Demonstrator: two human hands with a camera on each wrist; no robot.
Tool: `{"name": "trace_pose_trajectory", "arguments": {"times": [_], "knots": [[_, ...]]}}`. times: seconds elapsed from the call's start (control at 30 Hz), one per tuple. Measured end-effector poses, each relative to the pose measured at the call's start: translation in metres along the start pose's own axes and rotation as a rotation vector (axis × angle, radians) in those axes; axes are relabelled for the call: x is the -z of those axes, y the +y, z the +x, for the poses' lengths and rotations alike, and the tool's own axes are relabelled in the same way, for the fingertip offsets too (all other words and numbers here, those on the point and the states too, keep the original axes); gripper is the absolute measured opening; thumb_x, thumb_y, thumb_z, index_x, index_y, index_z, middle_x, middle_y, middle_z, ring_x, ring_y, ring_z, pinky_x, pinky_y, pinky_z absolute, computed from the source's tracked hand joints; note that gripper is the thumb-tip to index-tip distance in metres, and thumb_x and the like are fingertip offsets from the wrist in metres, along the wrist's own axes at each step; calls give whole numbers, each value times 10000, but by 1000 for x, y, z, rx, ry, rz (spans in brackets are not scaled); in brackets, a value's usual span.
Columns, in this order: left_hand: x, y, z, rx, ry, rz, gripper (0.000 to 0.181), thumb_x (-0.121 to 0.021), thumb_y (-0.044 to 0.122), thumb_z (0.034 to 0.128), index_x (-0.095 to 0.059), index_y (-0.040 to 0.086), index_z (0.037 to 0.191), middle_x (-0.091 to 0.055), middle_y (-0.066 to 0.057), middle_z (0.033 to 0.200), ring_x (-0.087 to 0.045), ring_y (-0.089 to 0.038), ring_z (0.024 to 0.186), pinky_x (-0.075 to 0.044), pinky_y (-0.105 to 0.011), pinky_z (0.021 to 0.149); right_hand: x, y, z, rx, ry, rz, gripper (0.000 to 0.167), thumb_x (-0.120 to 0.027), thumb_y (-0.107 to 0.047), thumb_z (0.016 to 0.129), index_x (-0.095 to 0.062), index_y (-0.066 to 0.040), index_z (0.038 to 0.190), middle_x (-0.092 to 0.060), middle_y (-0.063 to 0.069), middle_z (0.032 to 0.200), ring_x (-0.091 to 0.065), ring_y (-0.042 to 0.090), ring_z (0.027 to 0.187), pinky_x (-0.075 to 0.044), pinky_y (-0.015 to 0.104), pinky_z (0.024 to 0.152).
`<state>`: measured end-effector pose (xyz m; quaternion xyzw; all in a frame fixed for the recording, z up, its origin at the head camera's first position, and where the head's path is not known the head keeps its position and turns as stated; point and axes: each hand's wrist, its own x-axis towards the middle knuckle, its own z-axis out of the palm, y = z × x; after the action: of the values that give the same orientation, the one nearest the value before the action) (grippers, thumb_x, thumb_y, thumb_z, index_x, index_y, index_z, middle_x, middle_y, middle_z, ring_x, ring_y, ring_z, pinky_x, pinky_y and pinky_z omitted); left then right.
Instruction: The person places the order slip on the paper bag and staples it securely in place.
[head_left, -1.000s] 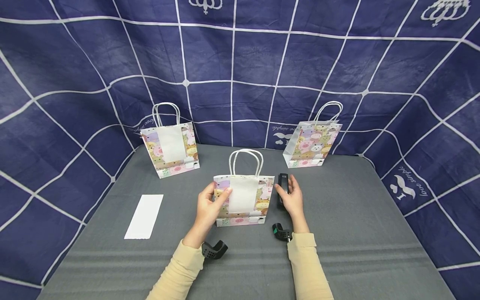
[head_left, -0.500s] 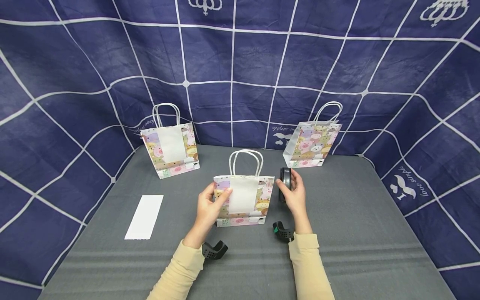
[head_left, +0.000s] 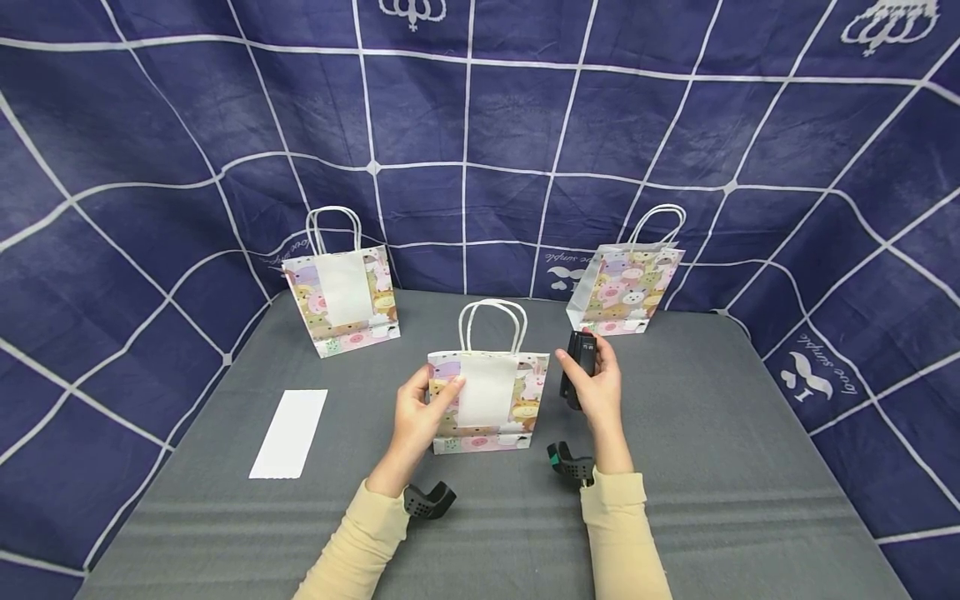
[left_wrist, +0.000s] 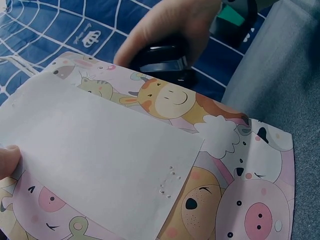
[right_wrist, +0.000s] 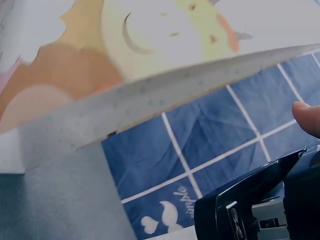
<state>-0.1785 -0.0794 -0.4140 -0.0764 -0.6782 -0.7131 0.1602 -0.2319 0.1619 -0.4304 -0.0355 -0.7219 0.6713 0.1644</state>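
In the head view a paper gift bag (head_left: pixel 486 392) with animal print and a white paper strip (head_left: pixel 483 390) down its front stands upright on the grey table. My left hand (head_left: pixel 418 410) grips its left upper edge, thumb on the front. Small punched marks dot one end of the strip in the left wrist view. Just right of the bag, apart from it, my right hand (head_left: pixel 600 387) holds a black stapler (head_left: pixel 576 371) above the table. The stapler's metal plate shows in the right wrist view, near my thumb (right_wrist: pixel 307 120).
Two similar bags stand at the back, one with a white strip on the left (head_left: pixel 341 292), and another on the right (head_left: pixel 630 287) showing only print. A white paper sheet (head_left: pixel 288 433) lies on the left. A blue grid-patterned cloth (head_left: pixel 495 167) hangs behind the table (head_left: pixel 720 433).
My right hand has raised the stapler and shifted it slightly right and away from me, turning it a little. My left hand and the middle bag have stayed put.
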Motion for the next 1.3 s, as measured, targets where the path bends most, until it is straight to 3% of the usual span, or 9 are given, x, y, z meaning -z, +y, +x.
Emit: {"name": "trace_pose_trajectory", "arguments": {"times": [0.13,0.27,0.5,0.7,0.9,1.3], "knots": [[0,-1,0,-10,-4,3,125,-659,-23,843,-627,-95,940,-626,-149,868,-541,-99,781,-462,-230,642,-1,-9,-4,17,9,12,633,-738,-120,816,-423,-45,1359,-540,109,1194,-564,153,931,-497,211,707],[0,-1,0,-12,-4,7,133,-661,-24,842,-629,-96,949,-630,-153,875,-547,-99,782,-467,-242,642,-1,-17,-5,84,18,29,637,-739,-52,795,-383,7,1321,-547,93,1125,-578,128,869,-509,210,672],[1,-1,0,-7,1,2,146,-668,-16,842,-631,-94,960,-635,-119,880,-557,-92,778,-477,-246,630,0,-42,-2,222,-45,107,600,-699,88,780,-319,84,1243,-602,176,996,-624,85,799,-506,219,692],[1,-2,0,-12,1,7,139,-662,-22,842,-625,-103,949,-631,-145,875,-550,-91,777,-469,-240,635,0,-78,-9,315,-44,124,489,-661,154,758,-367,91,1144,-635,55,891,-614,60,759,-493,186,660],[0,-2,0,-3,-3,1,140,-665,-19,842,-630,-95,954,-632,-130,881,-552,-94,779,-470,-229,631,2,-86,-4,342,-33,155,440,-691,130,748,-470,59,1122,-649,19,876,-622,98,777,-505,208,663],[0,-1,0,0,1,-3,138,-663,-24,843,-631,-98,955,-633,-143,882,-551,-90,779,-465,-214,643,-18,-108,-12,454,-185,178,407,-695,87,772,-440,106,1089,-636,12,879,-623,139,766,-506,230,676]]}}
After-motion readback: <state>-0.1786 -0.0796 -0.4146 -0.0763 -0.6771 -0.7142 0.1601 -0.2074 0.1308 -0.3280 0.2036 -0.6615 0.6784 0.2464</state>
